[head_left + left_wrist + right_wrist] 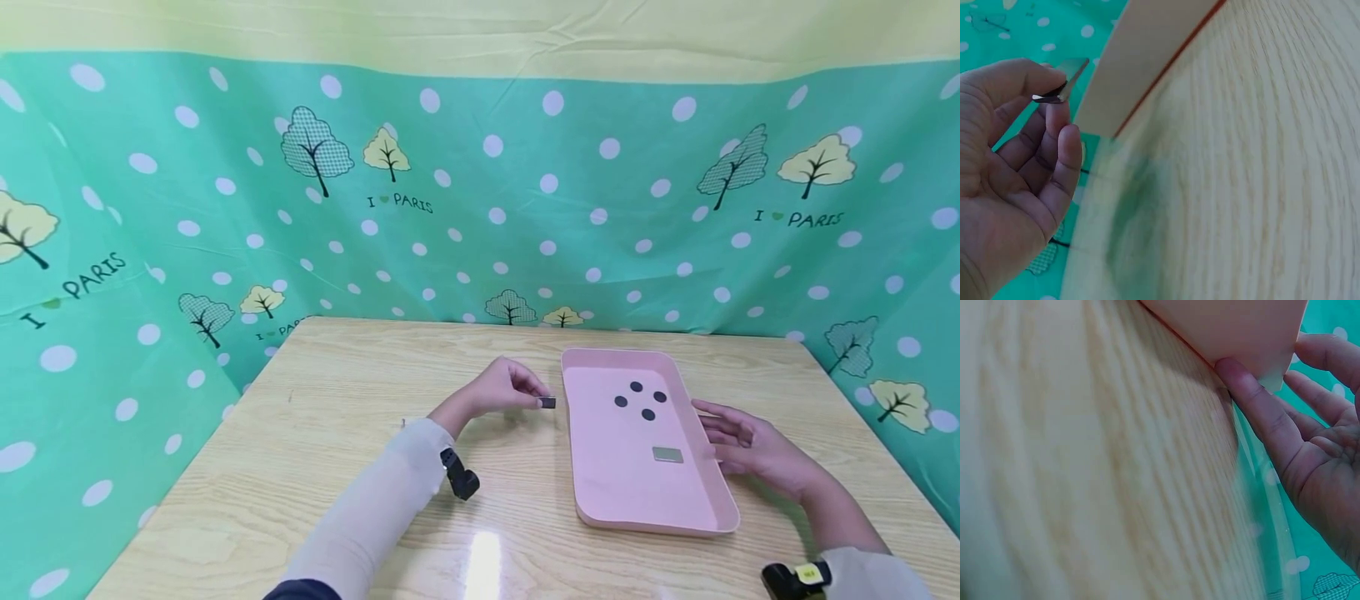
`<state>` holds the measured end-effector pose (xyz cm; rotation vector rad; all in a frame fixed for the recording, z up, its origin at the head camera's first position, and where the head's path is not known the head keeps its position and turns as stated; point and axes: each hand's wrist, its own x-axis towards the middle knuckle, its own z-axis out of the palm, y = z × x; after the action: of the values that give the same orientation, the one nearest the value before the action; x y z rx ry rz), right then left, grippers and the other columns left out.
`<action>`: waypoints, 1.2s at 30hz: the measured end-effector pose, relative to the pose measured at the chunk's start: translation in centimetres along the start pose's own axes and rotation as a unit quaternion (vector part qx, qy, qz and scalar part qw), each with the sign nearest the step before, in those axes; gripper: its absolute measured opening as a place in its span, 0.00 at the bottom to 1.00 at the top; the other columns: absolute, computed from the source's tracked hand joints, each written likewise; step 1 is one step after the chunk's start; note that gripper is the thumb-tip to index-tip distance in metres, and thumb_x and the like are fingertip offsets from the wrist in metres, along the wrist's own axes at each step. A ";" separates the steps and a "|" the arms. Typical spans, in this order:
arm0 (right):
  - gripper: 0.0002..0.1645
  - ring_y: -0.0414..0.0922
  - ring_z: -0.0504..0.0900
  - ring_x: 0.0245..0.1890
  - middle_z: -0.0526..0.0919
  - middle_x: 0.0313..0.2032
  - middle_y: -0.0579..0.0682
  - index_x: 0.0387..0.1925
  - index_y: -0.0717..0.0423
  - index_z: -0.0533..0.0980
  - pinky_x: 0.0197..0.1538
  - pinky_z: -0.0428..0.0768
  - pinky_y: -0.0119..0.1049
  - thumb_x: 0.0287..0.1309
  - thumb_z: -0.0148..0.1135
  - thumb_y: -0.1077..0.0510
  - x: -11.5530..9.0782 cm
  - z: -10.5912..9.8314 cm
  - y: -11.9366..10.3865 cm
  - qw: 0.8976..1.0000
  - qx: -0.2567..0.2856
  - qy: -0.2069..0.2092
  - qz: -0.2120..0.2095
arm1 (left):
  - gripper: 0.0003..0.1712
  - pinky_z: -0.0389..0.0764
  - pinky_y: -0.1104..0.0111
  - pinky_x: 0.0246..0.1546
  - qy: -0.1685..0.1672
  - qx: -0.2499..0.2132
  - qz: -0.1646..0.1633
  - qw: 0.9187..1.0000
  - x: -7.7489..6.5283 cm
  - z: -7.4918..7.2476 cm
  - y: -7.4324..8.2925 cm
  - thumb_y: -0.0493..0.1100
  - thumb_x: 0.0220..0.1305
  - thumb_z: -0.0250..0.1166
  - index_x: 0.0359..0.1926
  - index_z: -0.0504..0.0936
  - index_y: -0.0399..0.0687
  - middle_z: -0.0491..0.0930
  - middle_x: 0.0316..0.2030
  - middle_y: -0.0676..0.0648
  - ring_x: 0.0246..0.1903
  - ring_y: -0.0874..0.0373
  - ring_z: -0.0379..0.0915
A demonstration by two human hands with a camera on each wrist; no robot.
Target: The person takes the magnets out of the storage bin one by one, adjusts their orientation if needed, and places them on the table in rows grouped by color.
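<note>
My left hand [501, 387] pinches a small flat rectangular piece [547, 402] between thumb and forefinger, just left of the pink tray [611, 492]. In the left wrist view this piece [1074, 76] has a shiny silvery face and a dark end. The tray holds several black discs, one of them the upper disc [636, 387], and a grey rectangular piece [667, 454] lies below them. At the tray's right wall, my right hand [757, 446] rests its fingertips against the outside. Close up in the right wrist view, the thumb [1250, 390] touches the wall low down.
Everything stands on a light wooden table [337, 433]. A green dotted curtain [450, 208] with printed trees hangs behind and around it. Black wrist cameras are strapped to both sleeves, the left camera [459, 475] close above the tabletop.
</note>
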<state>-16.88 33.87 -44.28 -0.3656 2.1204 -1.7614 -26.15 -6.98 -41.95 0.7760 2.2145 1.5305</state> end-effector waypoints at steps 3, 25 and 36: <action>0.39 0.34 0.78 0.52 0.78 0.56 0.41 0.74 0.62 0.51 0.46 0.83 0.44 0.66 0.56 0.66 0.0 0.0 0.0 1.000 -0.001 -0.001 -0.001 | 0.08 0.81 0.70 0.36 0.005 0.025 -0.007 1.000 0.2 0.0 -0.7 0.29 0.53 0.71 0.37 0.87 0.37 0.86 0.31 0.48 0.30 0.61 0.79; 0.37 0.33 0.78 0.53 0.78 0.55 0.35 0.74 0.54 0.55 0.46 0.83 0.44 0.67 0.54 0.68 0.0 -0.1 0.3 1.000 0.010 -0.014 -0.013 | 0.06 0.78 0.73 0.27 0.031 0.130 -0.056 0.990 1.9 0.8 -2.5 0.33 0.57 0.71 0.35 0.89 0.46 0.85 0.30 0.52 0.27 0.65 0.75; 0.39 0.33 0.78 0.52 0.78 0.56 0.38 0.74 0.61 0.51 0.46 0.83 0.45 0.66 0.56 0.66 0.1 -0.1 0.3 1.000 -0.003 0.007 0.002 | 0.03 0.78 0.74 0.30 0.052 0.172 -0.055 0.982 2.0 0.5 -2.6 0.35 0.58 0.71 0.34 0.89 0.46 0.84 0.31 0.55 0.28 0.64 0.76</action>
<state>-17.04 34.00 -44.60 -0.3509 2.1339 -1.7609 -28.08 -6.08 -44.54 0.6652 2.5924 1.1760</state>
